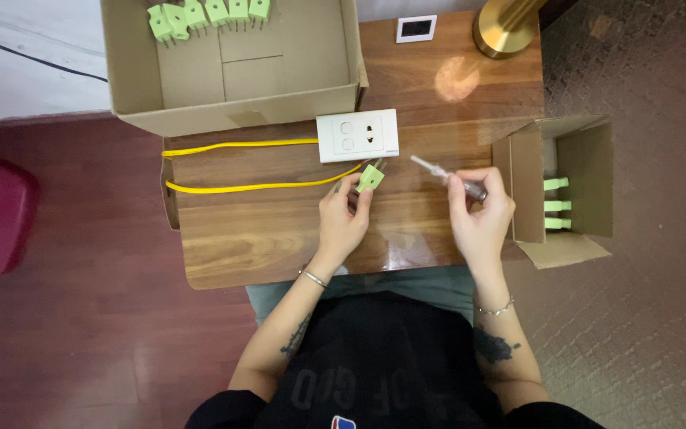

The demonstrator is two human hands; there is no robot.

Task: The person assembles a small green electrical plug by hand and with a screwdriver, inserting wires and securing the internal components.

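Green plug (371, 176) pinched in left hand (343, 218), prongs aimed up toward white socket (357, 136) just above; right hand (479, 214) grips clear-handled screwdriver (448, 177), tip pointing left at plug.

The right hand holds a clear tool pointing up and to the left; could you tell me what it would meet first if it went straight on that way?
Probably the white socket plate. The tool in the right hand aims its tip past the green plug held by the left hand, toward the plate's right end, though depth is unclear.

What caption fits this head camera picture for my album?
Left hand holds a green plug near a white socket; right hand holds a clear-handled tool.
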